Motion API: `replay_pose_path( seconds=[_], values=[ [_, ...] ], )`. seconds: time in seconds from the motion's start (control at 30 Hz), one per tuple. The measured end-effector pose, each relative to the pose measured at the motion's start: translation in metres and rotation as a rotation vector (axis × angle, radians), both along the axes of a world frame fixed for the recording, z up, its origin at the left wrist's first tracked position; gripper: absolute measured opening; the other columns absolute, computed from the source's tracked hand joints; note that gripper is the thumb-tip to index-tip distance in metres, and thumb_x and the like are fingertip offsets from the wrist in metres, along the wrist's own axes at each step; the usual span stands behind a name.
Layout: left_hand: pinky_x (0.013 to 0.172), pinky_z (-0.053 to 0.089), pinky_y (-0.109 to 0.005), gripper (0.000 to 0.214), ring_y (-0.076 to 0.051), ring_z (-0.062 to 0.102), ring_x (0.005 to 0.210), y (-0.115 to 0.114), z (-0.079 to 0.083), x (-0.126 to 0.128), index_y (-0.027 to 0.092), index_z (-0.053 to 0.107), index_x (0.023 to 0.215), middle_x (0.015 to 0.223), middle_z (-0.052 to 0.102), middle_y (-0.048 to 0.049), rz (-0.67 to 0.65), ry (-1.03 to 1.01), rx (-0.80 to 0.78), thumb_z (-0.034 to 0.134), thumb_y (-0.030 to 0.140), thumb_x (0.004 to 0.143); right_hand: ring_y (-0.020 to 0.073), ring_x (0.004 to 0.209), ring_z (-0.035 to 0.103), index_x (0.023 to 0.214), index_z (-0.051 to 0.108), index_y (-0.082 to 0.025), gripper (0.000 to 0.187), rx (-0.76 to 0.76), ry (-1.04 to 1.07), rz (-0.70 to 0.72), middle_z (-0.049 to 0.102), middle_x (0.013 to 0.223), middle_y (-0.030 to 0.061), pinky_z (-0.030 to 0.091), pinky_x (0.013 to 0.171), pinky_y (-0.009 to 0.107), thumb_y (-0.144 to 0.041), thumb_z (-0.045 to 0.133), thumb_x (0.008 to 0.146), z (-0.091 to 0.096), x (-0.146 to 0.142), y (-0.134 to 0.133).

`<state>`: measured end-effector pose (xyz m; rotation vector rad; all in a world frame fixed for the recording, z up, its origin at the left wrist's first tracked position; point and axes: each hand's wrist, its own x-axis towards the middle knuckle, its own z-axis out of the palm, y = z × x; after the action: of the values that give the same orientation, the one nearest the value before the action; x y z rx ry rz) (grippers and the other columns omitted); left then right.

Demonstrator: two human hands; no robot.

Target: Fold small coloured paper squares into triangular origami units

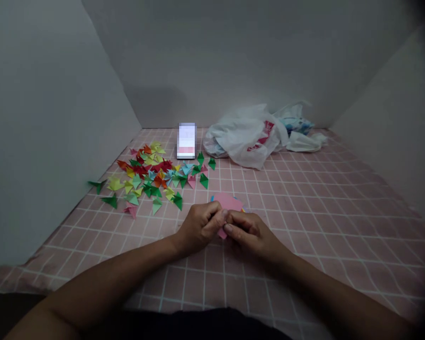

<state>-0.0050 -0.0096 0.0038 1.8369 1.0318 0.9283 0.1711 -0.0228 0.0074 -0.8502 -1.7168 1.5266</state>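
Note:
Close together near the middle of the table, my left hand (201, 225) and my right hand (250, 232) pinch a small folded piece of pink paper (222, 233) between thumbs and fingers. Most of that piece is hidden by the fingers. Just beyond the hands lies a stack of coloured paper sheets (228, 200), pink on top with blue and yellow edges showing. To the left spreads a pile of folded paper cranes (159, 179) in green, red, yellow, orange, pink and light blue.
A phone with a lit, blurred screen (186, 140) stands behind the cranes. White plastic bags (248, 134) with red print lie crumpled at the back. A pink checked cloth (340, 208) covers the table, with pale walls (49, 118) on the left, back and right.

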Motion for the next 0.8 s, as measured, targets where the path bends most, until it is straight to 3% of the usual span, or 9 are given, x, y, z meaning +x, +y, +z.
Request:
replay_pose_path(
  seconds=[0.17,0.33,0.5,0.57,0.7,0.8],
  values=[
    [0.057,0.037,-0.025,0.028,-0.012,0.048,0.056,-0.001,0.000,0.002,0.019,0.051,0.077,0.063,0.052,0.0032,-0.018,-0.069,-0.023,0.049,0.038,0.097,0.0106,0.054,0.043,0.070,0.052,-0.019,0.025,0.206,-0.112,-0.173,0.050,0.061,-0.0027,0.033,0.053,0.026,-0.028,0.049,0.094,-0.002,-0.001,0.001],
    [0.060,0.036,-0.026,0.025,-0.012,0.047,0.059,-0.004,0.003,0.002,0.020,0.048,0.078,0.066,0.049,0.0033,-0.004,0.021,0.121,0.043,0.032,0.100,0.0108,0.054,0.042,0.068,0.050,-0.020,0.027,0.409,-0.211,-0.236,0.047,0.059,-0.0033,0.032,0.055,0.027,-0.026,0.049,0.094,-0.007,-0.001,0.000],
    [0.057,0.035,-0.025,0.023,-0.012,0.045,0.054,0.000,-0.003,0.000,0.021,0.048,0.080,0.060,0.046,0.0054,0.066,0.018,0.086,0.045,0.033,0.099,0.0110,0.051,0.044,0.067,0.048,-0.021,0.032,0.202,-0.106,-0.223,0.048,0.057,-0.0036,0.035,0.051,0.026,-0.036,0.048,0.095,-0.015,-0.007,0.002],
    [0.056,0.036,-0.025,0.019,-0.012,0.046,0.054,0.003,-0.006,-0.001,0.021,0.048,0.083,0.062,0.049,0.0053,0.074,0.009,0.102,0.047,0.033,0.098,0.0115,0.053,0.049,0.072,0.051,-0.021,0.031,0.119,-0.036,-0.333,0.052,0.061,-0.0027,0.040,0.052,0.026,-0.042,0.051,0.095,-0.012,-0.007,0.006],
    [0.049,0.035,-0.022,0.024,-0.010,0.044,0.047,0.005,-0.007,-0.001,0.021,0.046,0.085,0.060,0.046,0.0072,0.112,-0.131,0.005,0.046,0.041,0.099,0.0113,0.052,0.054,0.076,0.055,-0.019,0.029,-0.041,0.189,-0.556,0.056,0.062,-0.0027,0.048,0.054,0.026,-0.044,0.064,0.086,0.016,0.009,0.017],
    [0.044,0.035,-0.021,0.025,-0.008,0.042,0.042,0.006,0.005,-0.002,0.021,0.046,0.084,0.060,0.043,0.0085,0.150,-0.242,-0.018,0.051,0.043,0.097,0.0100,0.056,0.058,0.078,0.057,-0.019,0.027,-0.066,0.367,-0.683,0.062,0.076,-0.0008,0.053,0.055,0.025,-0.038,0.076,0.076,0.049,0.035,0.022]
  ],
)
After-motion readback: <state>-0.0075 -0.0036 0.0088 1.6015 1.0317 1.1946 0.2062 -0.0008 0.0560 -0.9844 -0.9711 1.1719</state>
